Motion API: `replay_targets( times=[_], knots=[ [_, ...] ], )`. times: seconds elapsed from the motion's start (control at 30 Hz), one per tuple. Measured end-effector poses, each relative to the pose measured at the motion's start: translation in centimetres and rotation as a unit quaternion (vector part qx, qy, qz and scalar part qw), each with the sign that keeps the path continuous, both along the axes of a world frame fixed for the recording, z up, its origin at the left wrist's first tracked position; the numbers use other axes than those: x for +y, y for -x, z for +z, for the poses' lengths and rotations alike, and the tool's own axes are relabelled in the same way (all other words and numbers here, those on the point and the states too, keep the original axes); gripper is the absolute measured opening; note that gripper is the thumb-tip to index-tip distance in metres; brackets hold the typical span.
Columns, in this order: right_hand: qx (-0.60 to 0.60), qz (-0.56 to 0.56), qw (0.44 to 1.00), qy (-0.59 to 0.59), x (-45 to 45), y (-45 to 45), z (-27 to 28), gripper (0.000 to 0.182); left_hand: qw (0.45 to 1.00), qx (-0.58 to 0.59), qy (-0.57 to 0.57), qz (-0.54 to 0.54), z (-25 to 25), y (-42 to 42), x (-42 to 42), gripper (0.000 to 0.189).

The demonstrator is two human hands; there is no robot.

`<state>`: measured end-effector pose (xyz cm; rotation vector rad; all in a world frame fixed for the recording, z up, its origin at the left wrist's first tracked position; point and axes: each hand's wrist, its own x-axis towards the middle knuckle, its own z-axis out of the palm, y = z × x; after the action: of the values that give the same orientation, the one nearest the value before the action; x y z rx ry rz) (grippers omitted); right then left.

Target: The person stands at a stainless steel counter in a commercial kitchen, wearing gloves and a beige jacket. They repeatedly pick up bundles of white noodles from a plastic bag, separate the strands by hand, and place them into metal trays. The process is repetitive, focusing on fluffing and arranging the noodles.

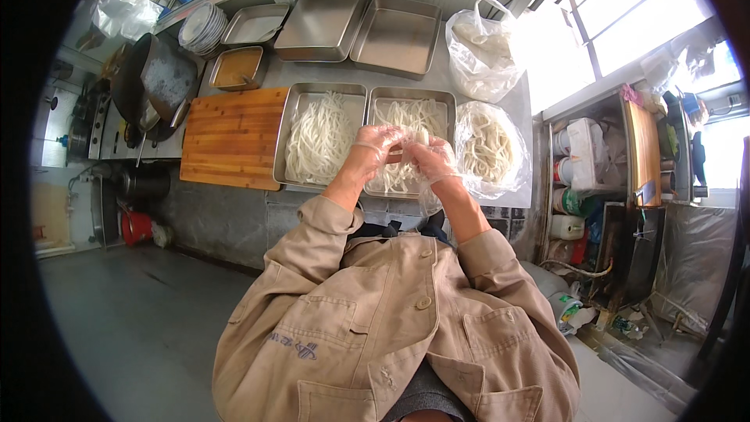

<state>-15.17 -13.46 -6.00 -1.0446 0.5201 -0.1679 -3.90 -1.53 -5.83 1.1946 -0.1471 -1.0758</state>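
Both my hands wear thin clear plastic gloves and meet over a steel tray (410, 94) of white noodles (410, 112). My right hand (433, 158) has its fingers closed around a small whitish piece, probably noodle. My left hand (378, 149) is beside it with curled fingers near the same piece; whether it grips anything is hard to see. A second steel tray (280, 146) with a heap of white noodles (319, 138) lies to the left. On the right, more noodles (489, 146) lie in an opened clear plastic bag (523, 173).
A wooden cutting board (234, 138) lies left of the trays. Behind stand steel pans (395, 35), a tied plastic bag (483, 55), a small tray of brown sauce (236, 67) and stacked plates (203, 29). A large wok (132, 79) is at far left, a cluttered shelf (589, 187) at right.
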Motion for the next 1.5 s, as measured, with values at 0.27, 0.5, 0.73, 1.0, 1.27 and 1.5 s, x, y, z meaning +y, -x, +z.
replay_targets(
  times=[0.27, 0.5, 0.73, 1.0, 1.27, 1.5],
  knots=[
    [0.163, 0.008, 0.976, 0.145, -2.5, 0.1, -5.3, 0.028, 0.998, -0.055, -0.043, 0.007, 0.5, -0.9, 0.8, 0.018],
    [0.289, 0.028, 0.83, 0.477, -5.2, 2.9, -13.8, 0.032, 0.985, -0.17, -0.009, 0.037, 8.6, -3.2, 2.2, 0.021],
    [0.081, 0.014, 0.974, 0.21, -2.6, -0.1, -1.6, 0.019, 0.973, -0.225, 0.006, -0.059, 3.0, -3.8, 2.3, 0.023],
    [-0.005, -0.036, 0.984, 0.175, -2.8, -6.1, -0.1, 0.019, 0.923, -0.383, -0.032, 0.002, 1.2, -3.3, -0.7, 0.023],
    [0.252, 0.08, 0.881, 0.393, -1.3, -3.5, -9.6, 0.031, 0.818, -0.541, -0.156, -0.121, -6.9, -0.4, 1.3, 0.019],
    [0.167, 0.023, 0.942, 0.29, -0.3, 3.8, -5.5, 0.046, 0.749, -0.598, -0.189, -0.214, -9.1, 2.9, 4.8, 0.013]
  ],
)
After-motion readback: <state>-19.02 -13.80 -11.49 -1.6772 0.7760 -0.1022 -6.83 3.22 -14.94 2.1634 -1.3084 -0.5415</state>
